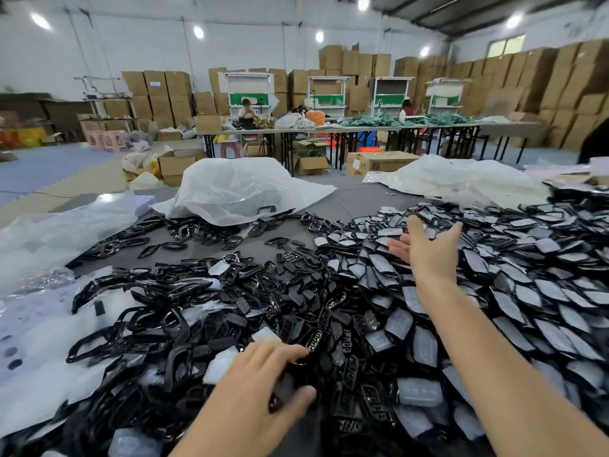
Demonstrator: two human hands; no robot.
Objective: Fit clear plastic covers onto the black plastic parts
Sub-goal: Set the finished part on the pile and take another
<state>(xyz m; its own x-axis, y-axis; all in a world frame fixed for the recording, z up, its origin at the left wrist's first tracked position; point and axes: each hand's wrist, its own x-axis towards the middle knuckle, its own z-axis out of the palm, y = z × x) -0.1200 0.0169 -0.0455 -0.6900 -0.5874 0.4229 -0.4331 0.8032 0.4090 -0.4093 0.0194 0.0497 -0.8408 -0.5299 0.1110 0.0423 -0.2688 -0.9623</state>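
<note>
A wide heap of black plastic parts [296,311] covers the grey table in front of me. To the right lies a spread of black parts with clear covers fitted [543,291]. Loose clear covers [420,392] lie scattered among them. My left hand [263,377] is low at the centre, fingers curled over a black part [290,382] in the heap. My right hand [428,249] is stretched out far over the covered parts, fingers spread and holding nothing.
Black oval frames [138,324] pile up on the left over white plastic sheets [36,338]. Crumpled plastic bags [237,189] sit at the table's far edge. Beyond are cardboard boxes [379,163], long tables and two seated persons.
</note>
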